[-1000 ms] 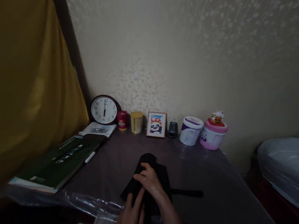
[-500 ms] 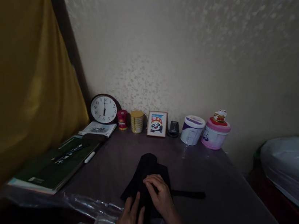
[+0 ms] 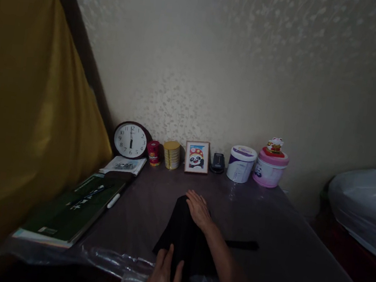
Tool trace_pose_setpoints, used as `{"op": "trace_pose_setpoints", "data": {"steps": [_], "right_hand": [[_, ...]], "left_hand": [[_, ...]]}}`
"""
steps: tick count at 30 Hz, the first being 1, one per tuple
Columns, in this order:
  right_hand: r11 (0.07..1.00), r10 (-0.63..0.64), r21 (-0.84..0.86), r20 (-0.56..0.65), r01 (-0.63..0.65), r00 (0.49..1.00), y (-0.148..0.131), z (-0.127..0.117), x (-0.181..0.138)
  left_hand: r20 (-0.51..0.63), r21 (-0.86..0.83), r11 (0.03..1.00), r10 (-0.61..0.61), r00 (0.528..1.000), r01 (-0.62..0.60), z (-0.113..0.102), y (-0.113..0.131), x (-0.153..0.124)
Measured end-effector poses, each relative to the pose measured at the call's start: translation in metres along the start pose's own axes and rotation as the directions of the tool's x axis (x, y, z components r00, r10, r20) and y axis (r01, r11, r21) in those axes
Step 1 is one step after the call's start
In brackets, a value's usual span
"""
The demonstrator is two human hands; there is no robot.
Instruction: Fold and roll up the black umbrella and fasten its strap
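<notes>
Standing in a row along the wall (image 3: 198, 59) were clock (image 3: 130, 141), red tin (image 3: 153, 153), picture frame (image 3: 197, 157), white tub (image 3: 241, 164) and pink-lidded tub (image 3: 270, 169), all clear of the black cloth (image 3: 180, 228) at the table's (image 3: 267, 221) near side; left lay the green book (image 3: 67, 213). Over came the right forearm (image 3: 224, 261), slanting across the fabric, right hand (image 3: 198, 210) unclenched, palm down at the far end! The left hand (image 3: 162, 278) lay low, fingers spread on matte, dark folds, a thin strap (image 3: 245, 245) jutting right.

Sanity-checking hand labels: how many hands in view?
2. The left hand is at the near part of the black cloth, partly cut off by the picture's bottom edge; the right hand is on its far end. No others show.
</notes>
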State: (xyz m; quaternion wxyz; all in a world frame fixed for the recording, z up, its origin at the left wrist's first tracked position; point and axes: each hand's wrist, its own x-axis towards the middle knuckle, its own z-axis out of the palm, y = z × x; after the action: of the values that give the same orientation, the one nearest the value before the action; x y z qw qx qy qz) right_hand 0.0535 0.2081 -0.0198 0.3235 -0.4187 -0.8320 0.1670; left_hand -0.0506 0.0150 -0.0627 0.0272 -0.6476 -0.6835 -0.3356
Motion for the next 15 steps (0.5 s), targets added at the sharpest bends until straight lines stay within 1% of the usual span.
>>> {"op": "trace_pose_setpoints", "data": {"steps": [2,4,5,8,12,14,15], "right_hand": [[0.998,0.042,-0.046,-0.088,-0.046,0.995,-0.007,-0.002,-0.003],[0.999,0.034,-0.034,-0.125,-0.039,0.992,-0.019,-0.004,-0.016],[1.0,0.022,-0.015,-0.113,-0.024,0.993,-0.028,-0.003,-0.024],[0.998,-0.039,0.049,-0.011,0.04,0.999,-0.052,-0.003,-0.05],[0.986,-0.097,0.144,0.078,0.085,0.992,-0.076,-0.008,-0.078],[0.982,-0.102,0.172,0.107,0.083,0.989,-0.083,-0.011,-0.089],[0.98,-0.11,0.18,0.114,0.088,0.987,-0.086,-0.013,-0.094]], "left_hand": [[-0.023,-0.007,1.0,-0.023,0.999,0.022,0.001,0.001,-0.001],[-0.011,-0.009,0.999,-0.031,0.999,0.03,0.0,0.0,-0.001],[0.005,-0.009,0.999,-0.032,0.999,0.032,0.0,0.0,0.0],[0.042,-0.024,0.998,-0.064,0.997,0.065,-0.003,0.001,0.002],[0.065,-0.13,0.987,-0.084,0.994,0.092,-0.007,0.0,-0.001],[0.104,-0.2,0.977,-0.054,0.993,0.074,-0.01,-0.006,-0.003],[0.156,-0.229,0.972,-0.024,0.988,0.059,-0.013,-0.011,-0.004]]}}
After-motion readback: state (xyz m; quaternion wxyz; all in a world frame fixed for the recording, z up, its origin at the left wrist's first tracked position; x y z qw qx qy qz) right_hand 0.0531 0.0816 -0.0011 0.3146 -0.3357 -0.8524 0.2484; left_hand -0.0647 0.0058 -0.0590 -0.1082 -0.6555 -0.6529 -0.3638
